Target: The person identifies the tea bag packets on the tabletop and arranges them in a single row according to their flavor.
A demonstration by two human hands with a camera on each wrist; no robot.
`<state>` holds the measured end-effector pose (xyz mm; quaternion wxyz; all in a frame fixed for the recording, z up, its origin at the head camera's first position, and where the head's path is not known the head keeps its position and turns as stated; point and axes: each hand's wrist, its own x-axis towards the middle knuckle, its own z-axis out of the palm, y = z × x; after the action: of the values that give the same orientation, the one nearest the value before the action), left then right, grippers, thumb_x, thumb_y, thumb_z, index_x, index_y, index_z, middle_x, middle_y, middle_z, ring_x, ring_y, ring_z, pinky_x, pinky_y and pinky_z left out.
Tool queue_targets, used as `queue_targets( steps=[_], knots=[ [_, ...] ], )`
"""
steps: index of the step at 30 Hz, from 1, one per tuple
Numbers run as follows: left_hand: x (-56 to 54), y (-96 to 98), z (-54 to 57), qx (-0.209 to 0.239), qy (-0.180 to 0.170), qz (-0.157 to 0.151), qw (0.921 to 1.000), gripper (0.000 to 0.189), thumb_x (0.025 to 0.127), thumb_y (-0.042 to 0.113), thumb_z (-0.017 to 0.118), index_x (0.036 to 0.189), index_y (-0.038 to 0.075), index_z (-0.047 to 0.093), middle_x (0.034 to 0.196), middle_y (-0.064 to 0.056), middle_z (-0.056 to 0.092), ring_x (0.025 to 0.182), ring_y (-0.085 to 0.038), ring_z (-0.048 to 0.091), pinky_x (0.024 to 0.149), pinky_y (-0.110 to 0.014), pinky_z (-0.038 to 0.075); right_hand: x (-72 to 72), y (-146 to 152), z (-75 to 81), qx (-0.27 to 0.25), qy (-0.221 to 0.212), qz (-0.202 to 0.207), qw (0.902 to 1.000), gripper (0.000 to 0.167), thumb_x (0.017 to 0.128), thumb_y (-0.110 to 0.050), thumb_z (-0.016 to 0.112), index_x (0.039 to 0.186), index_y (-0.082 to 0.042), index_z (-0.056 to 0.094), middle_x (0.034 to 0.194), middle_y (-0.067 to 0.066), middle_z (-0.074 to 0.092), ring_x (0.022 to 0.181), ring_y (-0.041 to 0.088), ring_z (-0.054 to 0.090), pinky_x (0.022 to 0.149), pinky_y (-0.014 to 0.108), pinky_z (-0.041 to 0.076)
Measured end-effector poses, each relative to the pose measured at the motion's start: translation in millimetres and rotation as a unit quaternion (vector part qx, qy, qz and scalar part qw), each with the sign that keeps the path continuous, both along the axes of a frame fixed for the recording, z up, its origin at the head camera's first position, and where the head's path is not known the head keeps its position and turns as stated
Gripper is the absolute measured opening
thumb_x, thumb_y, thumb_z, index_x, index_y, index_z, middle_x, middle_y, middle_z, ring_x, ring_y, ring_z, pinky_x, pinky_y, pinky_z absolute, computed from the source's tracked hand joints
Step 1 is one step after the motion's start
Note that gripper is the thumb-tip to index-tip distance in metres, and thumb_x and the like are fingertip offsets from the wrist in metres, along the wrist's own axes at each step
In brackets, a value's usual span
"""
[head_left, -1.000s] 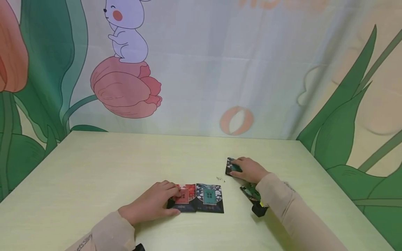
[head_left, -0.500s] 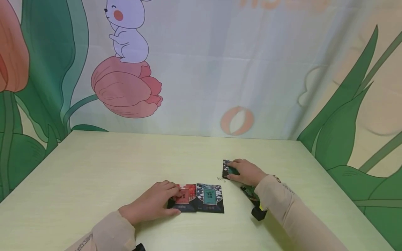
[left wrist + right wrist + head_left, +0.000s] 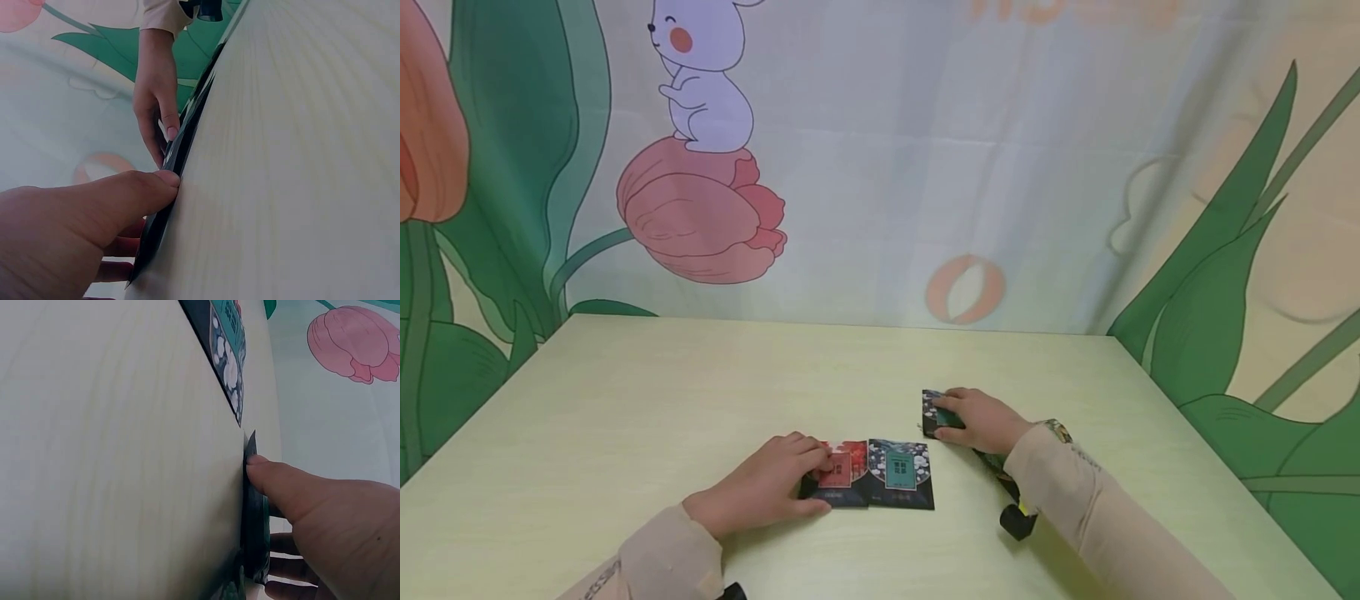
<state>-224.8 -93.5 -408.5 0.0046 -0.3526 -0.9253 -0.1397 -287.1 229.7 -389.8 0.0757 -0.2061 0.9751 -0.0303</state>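
Note:
Two flat dark sachets lie side by side on the table, one with a red label (image 3: 850, 475) and one with a teal label (image 3: 901, 473). My left hand (image 3: 763, 483) holds the red sachet at its left part, thumb on the near edge and fingers over the top. Behind and to the right, my right hand (image 3: 987, 417) grips another teal-labelled sachet (image 3: 929, 417), fingers covering much of it. In the right wrist view, its thumb lies along that sachet's near edge (image 3: 255, 519). A further dark sachet (image 3: 997, 475) is partly hidden beneath the right forearm.
The pale wooden table (image 3: 662, 392) reaches back to a printed cloth backdrop (image 3: 865, 167). A few tiny crumbs (image 3: 919, 427) lie at the left edge of the right-hand sachet. A black wrist device (image 3: 1018, 522) hangs below the right sleeve.
My right hand has slid its sachet left and toward me, over the spot where the crumbs showed. My left hand and the two side-by-side sachets have stayed put.

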Motion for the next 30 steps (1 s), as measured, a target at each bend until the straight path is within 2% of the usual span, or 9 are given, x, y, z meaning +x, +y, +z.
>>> queue_targets(
  steps=[16,30],
  knots=[
    [0.3,0.9,-1.7,-0.001,0.007,-0.001,1.0,0.05,0.081,0.044,0.073,0.118,0.012,0.064,0.12,-0.002,0.063,0.112,-0.019,0.054,0.101,-0.043,0.045,15.9,7,-2.5,-0.039,-0.019,0.002,0.9991,0.061,0.094,-0.044,0.056,0.145,-0.013,0.043,0.151,0.019,0.037,0.137,0.039,0.039,0.108,0.054,0.037],
    [-0.4,0.6,-1.4,-0.004,0.009,-0.001,1.0,0.051,0.081,0.045,0.073,0.117,0.011,0.063,0.119,-0.002,0.063,0.111,-0.019,0.054,0.101,-0.043,0.045,29.5,12,-5.4,-0.041,-0.003,0.011,0.9991,0.061,0.094,-0.045,0.056,0.145,-0.014,0.044,0.15,0.017,0.039,0.136,0.039,0.041,0.107,0.054,0.039]
  ],
)
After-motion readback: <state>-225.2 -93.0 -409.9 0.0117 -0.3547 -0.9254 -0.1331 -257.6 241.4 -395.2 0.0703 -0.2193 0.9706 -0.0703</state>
